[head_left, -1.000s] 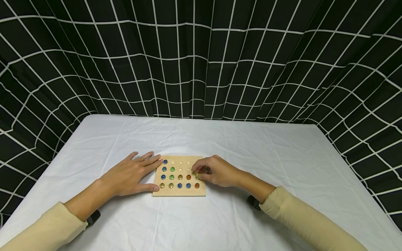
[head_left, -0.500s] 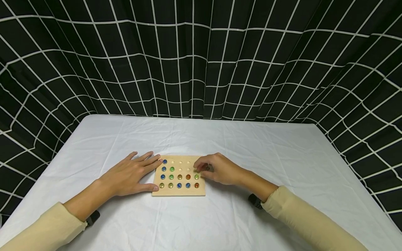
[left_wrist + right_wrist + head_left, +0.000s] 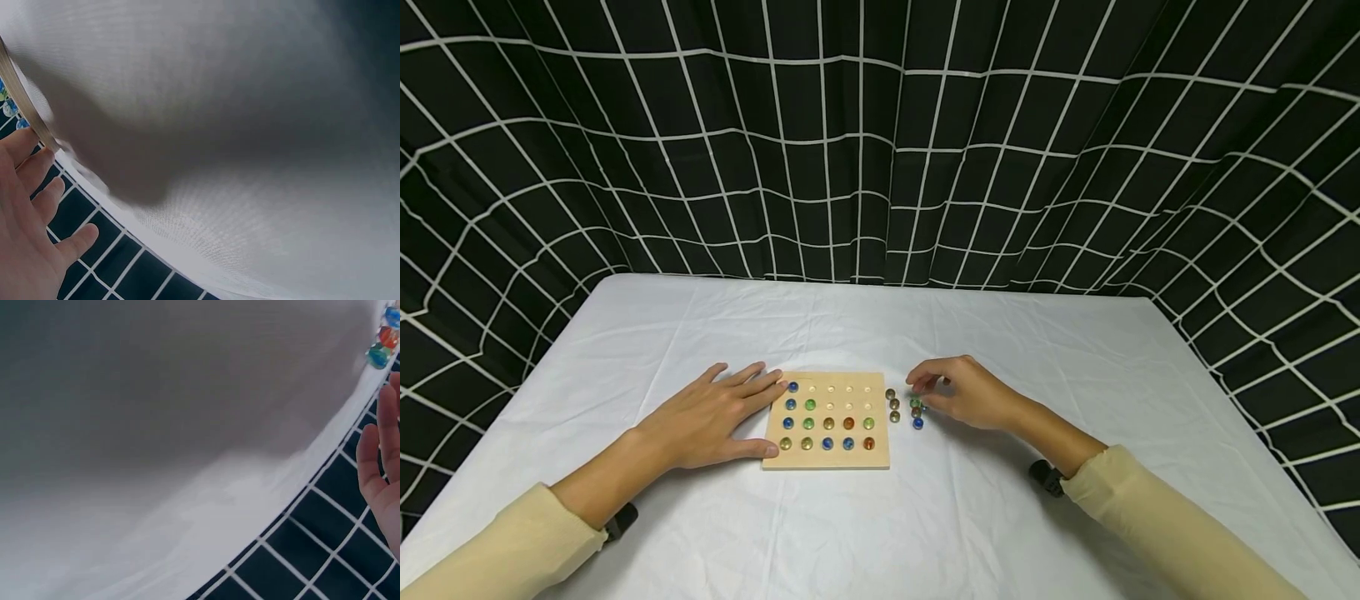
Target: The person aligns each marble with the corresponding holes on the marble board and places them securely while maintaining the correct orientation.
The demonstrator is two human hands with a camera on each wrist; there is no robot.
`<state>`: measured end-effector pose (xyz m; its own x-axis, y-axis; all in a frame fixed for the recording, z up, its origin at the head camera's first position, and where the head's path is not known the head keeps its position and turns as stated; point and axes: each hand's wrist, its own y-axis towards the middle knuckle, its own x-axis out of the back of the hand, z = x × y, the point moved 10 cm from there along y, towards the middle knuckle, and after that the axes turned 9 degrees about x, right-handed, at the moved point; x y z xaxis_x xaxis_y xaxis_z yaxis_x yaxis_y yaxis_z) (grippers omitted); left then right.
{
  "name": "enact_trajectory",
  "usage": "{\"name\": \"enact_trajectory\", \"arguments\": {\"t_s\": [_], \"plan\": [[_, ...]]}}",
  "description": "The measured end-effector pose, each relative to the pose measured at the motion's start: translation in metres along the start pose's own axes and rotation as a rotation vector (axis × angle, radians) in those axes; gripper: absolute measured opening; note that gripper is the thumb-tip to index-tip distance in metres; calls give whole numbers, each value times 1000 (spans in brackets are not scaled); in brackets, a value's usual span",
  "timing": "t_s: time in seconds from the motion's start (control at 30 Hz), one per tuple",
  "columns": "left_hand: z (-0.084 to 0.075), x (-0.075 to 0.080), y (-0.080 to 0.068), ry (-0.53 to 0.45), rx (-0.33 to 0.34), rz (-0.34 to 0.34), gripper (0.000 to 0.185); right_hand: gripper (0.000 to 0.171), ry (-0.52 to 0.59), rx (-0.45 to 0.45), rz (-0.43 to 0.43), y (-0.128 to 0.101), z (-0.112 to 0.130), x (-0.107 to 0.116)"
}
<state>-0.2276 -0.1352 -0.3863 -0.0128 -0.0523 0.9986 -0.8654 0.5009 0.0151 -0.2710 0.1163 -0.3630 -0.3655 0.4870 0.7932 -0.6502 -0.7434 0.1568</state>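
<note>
From the head view, a wooden board (image 3: pixel 827 421) lies flat on the white-clothed counter (image 3: pixel 880 517), about midway between its left and right edges and nearer the near edge. Glass marbles fill the board's near rows and left column; the rest of the far rows shows bare holes. The left hand (image 3: pixel 711 421) rests flat against the board's left side, fingers (image 3: pixel 760 383) straight and spread, thumb along the near-left corner. The right hand (image 3: pixel 966 393) hovers just right of the board, its fingers (image 3: pixel 922 383) curled with the tips drawn together above a small cluster of loose marbles (image 3: pixel 905 406) on the cloth; whether they pinch one I cannot tell.

The left wrist view shows the hand (image 3: pixel 25 231) with fingers straight and apart, touching the board's edge (image 3: pixel 28 112), marbles just visible beyond.

The right wrist view shows straight fingers (image 3: pixel 381 462) near three marbles (image 3: pixel 384 339) at the frame's top right, not touching them.
</note>
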Motion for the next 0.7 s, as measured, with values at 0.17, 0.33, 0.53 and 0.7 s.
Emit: {"name": "enact_trajectory", "arguments": {"t_s": [0.17,0.33,0.53,0.7], "plan": [[1,-1,0,-1,4,4,90,27,9,3,7,-6,-6,0],[1,-1,0,-2,3,0,90,27,5,-5,20,-7,-9,-2],[1,-1,0,-1,-2,-7,89,27,-12,-16,29,-9,-13,-4],[1,-1,0,2,-3,-9,89,28,-22,-18,36,-9,-14,-5]]}}
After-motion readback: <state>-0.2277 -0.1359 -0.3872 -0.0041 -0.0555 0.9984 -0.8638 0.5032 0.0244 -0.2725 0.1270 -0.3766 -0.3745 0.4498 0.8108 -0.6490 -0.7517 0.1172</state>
